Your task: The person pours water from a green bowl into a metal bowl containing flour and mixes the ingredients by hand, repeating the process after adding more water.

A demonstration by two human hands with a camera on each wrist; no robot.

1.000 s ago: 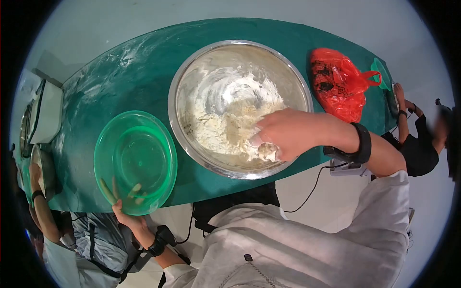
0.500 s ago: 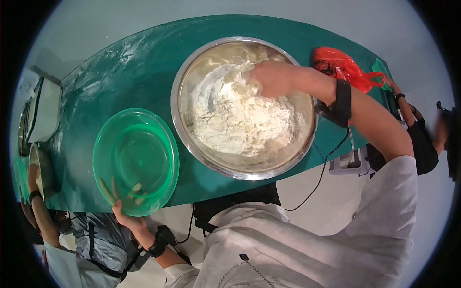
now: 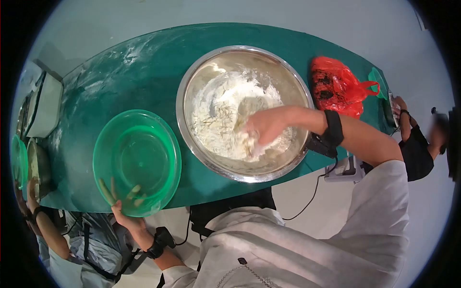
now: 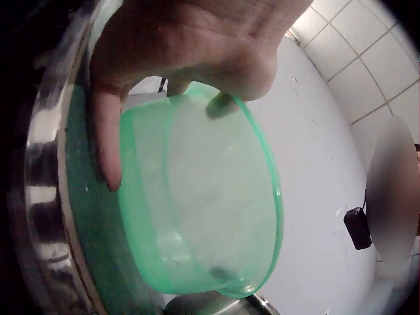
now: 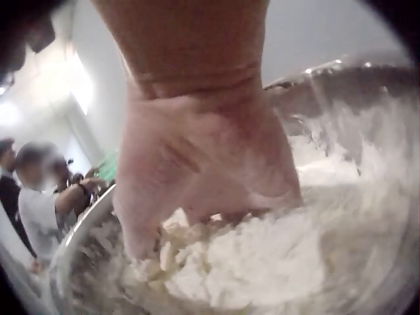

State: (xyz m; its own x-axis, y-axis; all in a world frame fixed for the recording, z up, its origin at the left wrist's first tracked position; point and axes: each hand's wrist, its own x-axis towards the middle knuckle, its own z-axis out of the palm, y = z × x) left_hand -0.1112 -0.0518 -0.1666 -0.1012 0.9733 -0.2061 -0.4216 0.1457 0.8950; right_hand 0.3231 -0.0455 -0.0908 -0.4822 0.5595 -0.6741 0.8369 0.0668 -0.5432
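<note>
Well, right fingers (image 5: 140,239) touch flour (image 5: 243,266); left fingers (image 4: 108,147) hold 1 basin (image 4: 216,177).

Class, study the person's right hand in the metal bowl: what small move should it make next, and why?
Probably the right hand should draw the white powder from the far side of the metal bowl into the clumps: powder lies loose there, while the hand works in the clumpy part nearer the person.
</note>
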